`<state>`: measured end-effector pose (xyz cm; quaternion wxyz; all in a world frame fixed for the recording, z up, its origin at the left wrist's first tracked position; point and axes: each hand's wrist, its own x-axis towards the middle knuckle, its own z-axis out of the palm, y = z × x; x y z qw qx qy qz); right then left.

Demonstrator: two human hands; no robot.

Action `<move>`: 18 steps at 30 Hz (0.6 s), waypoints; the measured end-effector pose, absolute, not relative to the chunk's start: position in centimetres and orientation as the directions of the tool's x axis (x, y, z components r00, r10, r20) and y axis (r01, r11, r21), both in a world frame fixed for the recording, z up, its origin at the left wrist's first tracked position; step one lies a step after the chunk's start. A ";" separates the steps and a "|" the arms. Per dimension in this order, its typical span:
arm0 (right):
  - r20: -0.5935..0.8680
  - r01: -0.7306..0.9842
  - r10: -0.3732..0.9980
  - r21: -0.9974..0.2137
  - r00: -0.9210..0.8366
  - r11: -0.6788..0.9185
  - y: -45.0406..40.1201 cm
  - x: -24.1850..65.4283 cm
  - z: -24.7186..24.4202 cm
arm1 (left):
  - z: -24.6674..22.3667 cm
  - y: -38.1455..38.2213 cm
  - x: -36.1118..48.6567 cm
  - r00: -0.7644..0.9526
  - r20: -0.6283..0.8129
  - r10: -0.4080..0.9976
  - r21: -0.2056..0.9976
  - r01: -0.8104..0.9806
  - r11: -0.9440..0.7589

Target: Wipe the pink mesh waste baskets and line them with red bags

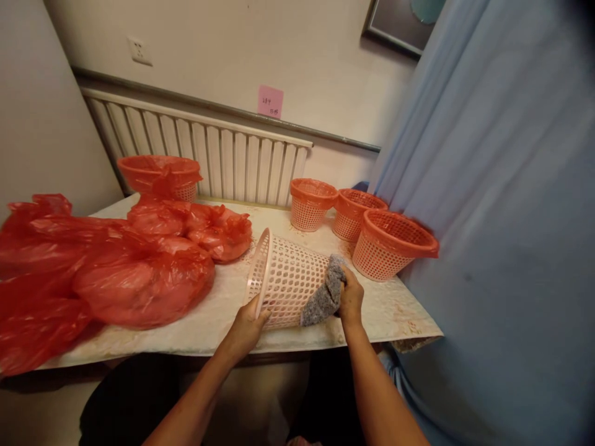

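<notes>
The left hand [247,327] grips the basket's [295,279] rim over the table's [223,337] near edge; the right [349,297] clutches a cloth [324,296].

We see that both forearms are bare, and the left hand [248,325] and the right hand [351,297] are bare also. Over the legs we see very dark, almost black clothing [328,396], which looks plain and has a rounded outline at the left. At the bottom edge, we notice a small reddish patch [303,441], too cut off for us to tell more.
</notes>
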<state>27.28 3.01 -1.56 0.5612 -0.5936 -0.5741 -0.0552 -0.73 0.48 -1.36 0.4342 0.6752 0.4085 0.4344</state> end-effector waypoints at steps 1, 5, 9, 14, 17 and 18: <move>0.713 0.748 0.600 -0.607 0.362 0.269 2.3 27.0 -2.3 | -1.5 0.5 -0.8 0.294 0.227 0.928 0.942 0.174 -0.286; 0.755 0.764 0.509 -0.592 0.414 0.256 -0.3 23.4 -4.5 | -1.9 0.5 -1.1 0.326 0.197 0.924 0.954 0.154 -0.258; 0.819 0.767 0.514 -0.496 0.256 0.407 -2.2 18.1 -4.3 | -2.0 0.5 -0.9 0.348 0.202 0.916 0.963 0.097 -0.250; 0.835 0.702 0.550 -0.380 -0.020 0.602 -2.1 13.0 -1.0 | -1.8 -0.1 -0.8 0.375 0.269 0.887 0.944 0.077 -0.319; 0.827 0.697 0.559 -0.368 -0.056 0.615 -0.7 12.3 1.3 | -1.6 -0.2 -0.7 0.322 0.284 0.903 0.933 0.125 -0.338; 0.822 0.703 0.566 -0.364 -0.066 0.610 0.0 12.5 1.9 | -1.6 -0.2 -0.5 0.305 0.282 0.910 0.935 0.124 -0.332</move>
